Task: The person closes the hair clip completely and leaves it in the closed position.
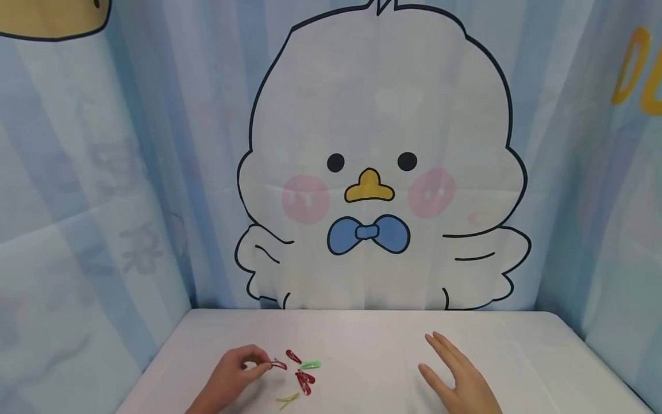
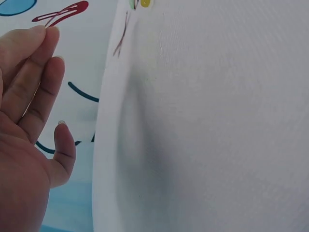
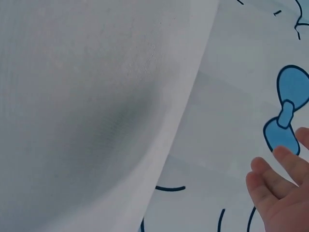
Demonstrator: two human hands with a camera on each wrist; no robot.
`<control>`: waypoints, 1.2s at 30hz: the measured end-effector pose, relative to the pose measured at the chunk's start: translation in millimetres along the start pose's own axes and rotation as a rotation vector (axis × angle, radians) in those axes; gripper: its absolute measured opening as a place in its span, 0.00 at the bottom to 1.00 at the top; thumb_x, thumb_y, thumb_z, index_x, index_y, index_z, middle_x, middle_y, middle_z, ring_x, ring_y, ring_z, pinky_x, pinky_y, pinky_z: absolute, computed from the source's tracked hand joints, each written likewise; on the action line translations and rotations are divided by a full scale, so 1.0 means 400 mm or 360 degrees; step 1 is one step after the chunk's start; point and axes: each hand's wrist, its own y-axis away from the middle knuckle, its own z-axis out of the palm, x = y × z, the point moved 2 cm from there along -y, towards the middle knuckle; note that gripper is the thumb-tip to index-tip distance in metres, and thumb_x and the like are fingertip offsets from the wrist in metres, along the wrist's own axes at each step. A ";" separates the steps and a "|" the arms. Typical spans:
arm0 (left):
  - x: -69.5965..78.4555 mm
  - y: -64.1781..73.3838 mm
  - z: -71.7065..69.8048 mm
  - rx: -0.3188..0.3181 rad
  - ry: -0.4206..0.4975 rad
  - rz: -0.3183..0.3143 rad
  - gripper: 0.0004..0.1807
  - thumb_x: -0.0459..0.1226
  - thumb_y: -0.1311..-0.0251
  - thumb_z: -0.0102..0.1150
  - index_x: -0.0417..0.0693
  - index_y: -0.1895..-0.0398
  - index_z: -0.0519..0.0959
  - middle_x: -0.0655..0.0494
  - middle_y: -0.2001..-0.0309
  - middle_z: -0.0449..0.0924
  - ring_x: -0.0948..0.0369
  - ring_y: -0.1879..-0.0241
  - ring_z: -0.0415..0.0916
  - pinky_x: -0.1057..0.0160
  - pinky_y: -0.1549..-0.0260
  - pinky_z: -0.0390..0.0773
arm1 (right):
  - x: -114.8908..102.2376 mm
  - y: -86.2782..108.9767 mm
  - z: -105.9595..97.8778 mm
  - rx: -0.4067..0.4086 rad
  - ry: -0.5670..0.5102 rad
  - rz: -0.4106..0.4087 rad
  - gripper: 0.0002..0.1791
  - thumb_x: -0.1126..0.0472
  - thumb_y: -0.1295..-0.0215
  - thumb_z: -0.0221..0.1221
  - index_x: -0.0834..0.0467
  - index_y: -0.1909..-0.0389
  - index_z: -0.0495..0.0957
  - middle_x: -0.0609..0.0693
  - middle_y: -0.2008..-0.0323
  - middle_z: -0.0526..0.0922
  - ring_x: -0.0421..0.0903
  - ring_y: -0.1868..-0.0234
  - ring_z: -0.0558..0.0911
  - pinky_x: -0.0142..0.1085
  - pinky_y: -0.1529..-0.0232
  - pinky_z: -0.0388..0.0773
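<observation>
Between thumb and fingertips, my left hand [image 1: 231, 372] pinches a red snap hair clip [image 1: 280, 365] above the left part of the table. The left wrist view shows this hair clip [image 2: 76, 10] splayed apart, with its red rounded end pointing away from the hand [image 2: 31, 89]. Just right of it lie another red hair clip [image 1: 293, 356], a green hair clip [image 1: 311, 365] and a small cluster of red hair clips [image 1: 305, 382]. Nearer the front is a yellow-green hair clip [image 1: 288, 398], spread open. My right hand [image 1: 462, 379] hovers over the right side, fingers extended, holding nothing.
The white table [image 1: 372, 356] ends at a fabric backdrop [image 1: 372, 115] printed with a cartoon chick wearing a blue bow tie. Blue-striped curtains [image 1: 77, 201] hang at the sides.
</observation>
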 end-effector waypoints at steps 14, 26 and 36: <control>0.058 0.004 0.037 -0.0017 0.0216 0.0030 0.07 0.35 0.40 0.69 0.40 0.63 0.84 0.57 0.66 0.84 0.57 0.63 0.77 0.57 0.64 0.72 | -0.013 -0.015 0.015 0.0053 -0.0144 -0.0017 0.37 0.38 0.34 0.63 0.59 0.32 0.73 0.62 0.33 0.72 0.62 0.36 0.74 0.57 0.43 0.74; 0.100 0.006 0.122 -0.0071 0.0462 0.0039 0.08 0.34 0.37 0.67 0.38 0.60 0.83 0.56 0.65 0.84 0.55 0.62 0.78 0.58 0.64 0.75 | -0.037 -0.013 0.033 0.0153 -0.0310 -0.0058 0.28 0.45 0.35 0.67 0.55 0.39 0.79 0.53 0.41 0.81 0.52 0.47 0.80 0.49 0.50 0.78; 0.145 0.008 0.181 -0.0093 0.0670 0.0044 0.07 0.32 0.36 0.65 0.36 0.59 0.82 0.53 0.65 0.83 0.50 0.67 0.80 0.59 0.66 0.78 | -0.059 -0.006 0.048 0.0203 -0.0506 -0.0133 0.21 0.49 0.37 0.69 0.53 0.45 0.82 0.46 0.50 0.84 0.48 0.53 0.82 0.41 0.54 0.79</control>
